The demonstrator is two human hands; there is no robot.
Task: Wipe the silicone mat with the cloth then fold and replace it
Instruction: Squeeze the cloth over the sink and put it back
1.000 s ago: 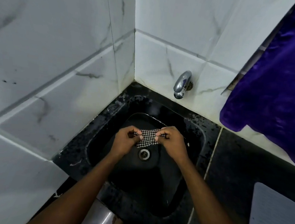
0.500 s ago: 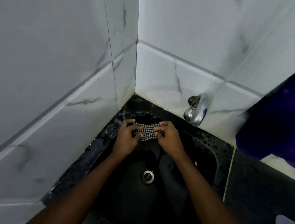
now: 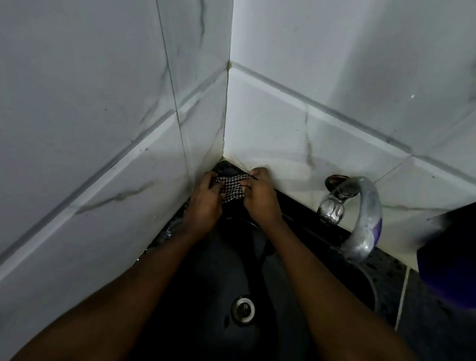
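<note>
Sink: black basin set in a corner of the tiled wall; drain at its bottom.
Left hand: arm stretched over the basin, fingers curled round the left end of the cloth.
Cloth: black-and-white check, bunched, held over the sink's back left corner, close to the wall.
Right hand: fingers pinching the cloth's right end.
Tap: chrome, right of the hands.
Purple fabric: far right edge.
</note>
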